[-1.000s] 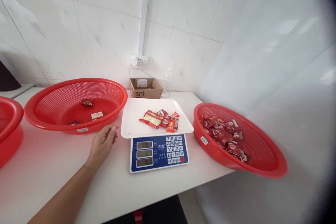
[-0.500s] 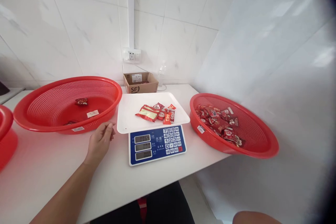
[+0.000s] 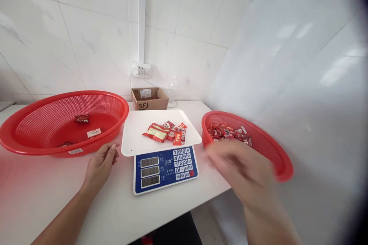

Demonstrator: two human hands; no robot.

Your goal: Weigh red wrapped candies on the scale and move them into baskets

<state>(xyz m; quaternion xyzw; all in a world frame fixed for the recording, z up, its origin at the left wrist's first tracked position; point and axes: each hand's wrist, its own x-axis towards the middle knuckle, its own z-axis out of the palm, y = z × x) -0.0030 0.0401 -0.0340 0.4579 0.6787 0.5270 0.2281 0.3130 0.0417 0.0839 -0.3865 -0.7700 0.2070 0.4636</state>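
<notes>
My left hand [image 3: 100,162] rests on the white table beside the scale, its fingers curled in and the thumb laid against them; nothing shows in it. My right hand [image 3: 241,168] is raised in front of the right-hand red basket [image 3: 276,141], and motion smears its fingers. Behind it, that basket holds many small red snack packets [image 3: 227,132], partly hidden by the hand. Between my hands stands a digital scale [image 3: 166,168] with a blue panel and lit-grey displays. On its white pan [image 3: 135,130] lie several red packets [image 3: 178,138], one with a pale yellow middle [image 3: 156,132].
At the left stands a second red basket [image 3: 117,126] with a few packets [image 3: 82,118] and a white paper slip [image 3: 94,133] inside. A small cardboard box [image 3: 149,103] sits behind the pan, below a wall socket [image 3: 140,70]. The table's front edge runs close to me.
My right hand has come up from the bottom edge to the front of the right basket. My left hand keeps its pose by the scale. The view has shifted slightly.
</notes>
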